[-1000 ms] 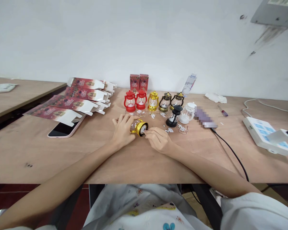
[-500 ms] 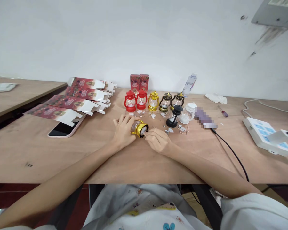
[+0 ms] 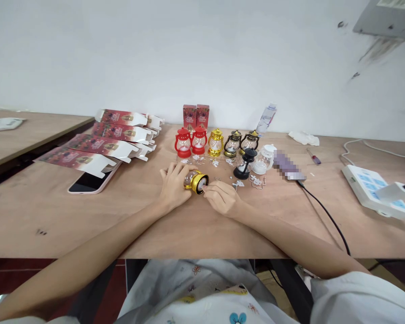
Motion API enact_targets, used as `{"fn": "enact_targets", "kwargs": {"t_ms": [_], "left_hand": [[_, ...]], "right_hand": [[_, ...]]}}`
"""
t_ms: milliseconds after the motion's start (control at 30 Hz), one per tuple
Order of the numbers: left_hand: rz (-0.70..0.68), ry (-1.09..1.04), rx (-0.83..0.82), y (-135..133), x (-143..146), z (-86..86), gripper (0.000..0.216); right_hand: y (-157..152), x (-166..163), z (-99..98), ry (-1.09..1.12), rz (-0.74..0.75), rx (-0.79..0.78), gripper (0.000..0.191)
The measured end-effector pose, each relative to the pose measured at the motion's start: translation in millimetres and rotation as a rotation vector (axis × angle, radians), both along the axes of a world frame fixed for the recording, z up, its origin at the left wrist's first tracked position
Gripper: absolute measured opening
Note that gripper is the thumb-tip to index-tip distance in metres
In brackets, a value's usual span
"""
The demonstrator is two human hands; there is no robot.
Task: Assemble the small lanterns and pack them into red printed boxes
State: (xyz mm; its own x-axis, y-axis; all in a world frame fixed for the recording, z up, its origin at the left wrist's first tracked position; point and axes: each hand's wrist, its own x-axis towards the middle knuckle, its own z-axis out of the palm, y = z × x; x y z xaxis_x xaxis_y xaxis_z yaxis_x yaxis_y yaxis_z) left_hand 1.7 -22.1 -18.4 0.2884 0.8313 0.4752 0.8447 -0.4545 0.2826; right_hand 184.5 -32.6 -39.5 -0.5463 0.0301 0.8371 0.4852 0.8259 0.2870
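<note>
Wooden tabletop [image 3: 70, 225], hands [image 3: 176, 186] on glossy gold lantern [image 3: 195, 182]

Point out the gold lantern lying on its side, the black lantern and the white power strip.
Gold lantern on its side [image 3: 195, 181]: head view, on its gold base.
Black lantern [image 3: 246, 165]: head view, on its frame at mid-height.
White power strip [image 3: 366, 184]: head view, on its socket face.

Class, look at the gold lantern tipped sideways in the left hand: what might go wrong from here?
The tipped gold lantern might roll if the left hand loosens its hold. The right hand, at that lantern's base, might slip. The black lantern beyond the right hand could be knocked over.
</note>
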Motion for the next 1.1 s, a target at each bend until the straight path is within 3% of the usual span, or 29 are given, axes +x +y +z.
{"fn": "enact_targets", "kwargs": {"t_ms": [200,533,767,1100], "left_hand": [[-0.003,-0.003,-0.003,-1.2,0.7,0.2,0.044],[0.001,0.028,0.026,1.8,-2.1,0.6,0.049],[-0.011,0.049,0.026,3.0,-2.9,0.5,0.049],[-0.024,0.052,0.031,1.1,-2.3,0.2,0.049]], "right_hand": [[0.6,-0.5,-0.4,0.003,0.034,-0.002,0.012],[5.2,4.0,-5.9,0.146,0.129,-0.305,0.02],[4.5,1.8,-4.6,0.303,0.164,-0.47,0.013],[3.7,0.9,-2.8,0.368,0.169,-0.528,0.011]]}}
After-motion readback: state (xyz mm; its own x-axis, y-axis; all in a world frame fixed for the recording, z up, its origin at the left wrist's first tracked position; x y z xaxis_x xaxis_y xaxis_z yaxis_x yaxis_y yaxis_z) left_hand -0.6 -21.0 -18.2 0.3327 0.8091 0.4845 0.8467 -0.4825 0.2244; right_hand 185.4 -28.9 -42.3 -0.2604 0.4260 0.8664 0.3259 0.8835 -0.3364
